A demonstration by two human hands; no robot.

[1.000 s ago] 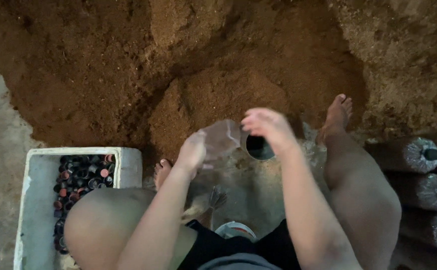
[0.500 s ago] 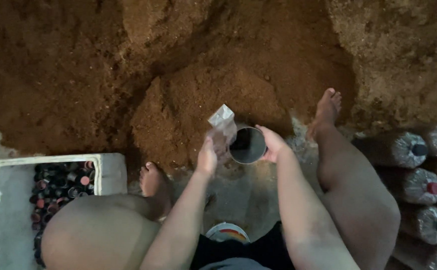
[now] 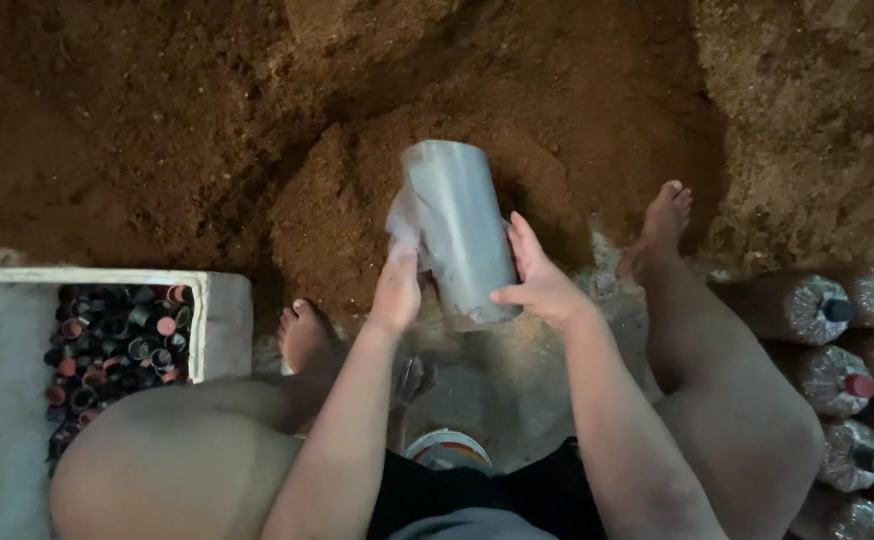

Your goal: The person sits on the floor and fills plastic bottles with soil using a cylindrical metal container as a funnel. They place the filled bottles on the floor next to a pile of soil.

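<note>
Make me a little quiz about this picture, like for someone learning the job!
1. True or false: both hands are on the grey tube.
2. What fills the white box on the person's left?
A. small caps
B. water
C. leaves
3. What lies in a row on the person's right?

Key:
1. True. The left hand and right hand grip the tube, which has a clear plastic bag on it.
2. A, dark and red caps.
3. Packed bags with capped necks, lying beside the brown sawdust heap.

A single head-worn camera looks steeply down, close over the hands (image 3: 477, 285).
</note>
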